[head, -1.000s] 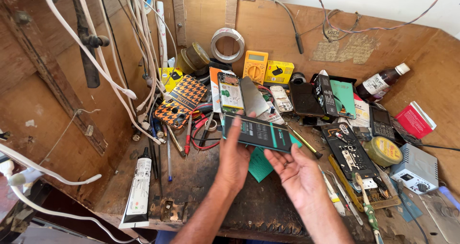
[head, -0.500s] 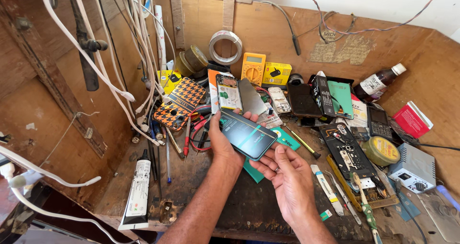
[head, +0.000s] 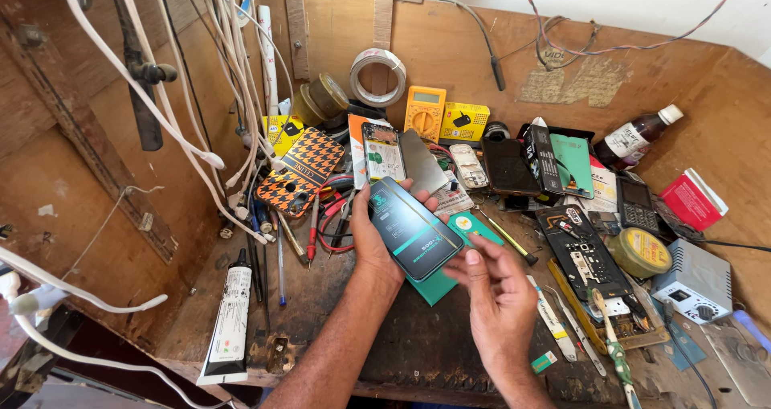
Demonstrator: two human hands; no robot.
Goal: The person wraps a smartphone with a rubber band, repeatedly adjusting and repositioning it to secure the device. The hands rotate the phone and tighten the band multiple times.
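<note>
Tilted since earlier, phone screen (head: pixel 414 226) sits gripped in left hand (head: pixel 371 244); right hand (head: pixel 496 292) open, fingertips at 4 o'clock edge. Inspection step; next needs steady pinch.

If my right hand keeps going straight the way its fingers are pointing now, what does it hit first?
The right hand points up and left at the dark phone screen held in the left hand. That screen's lower right edge comes first; the fingertips look nearly on it already, though depth is hard to judge.

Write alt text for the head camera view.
The left hand holds a dark phone screen panel over a cluttered wooden workbench, with the right hand touching its lower edge. Around them lie phone parts, a yellow multimeter, a glue tube and hanging white cables.
</note>
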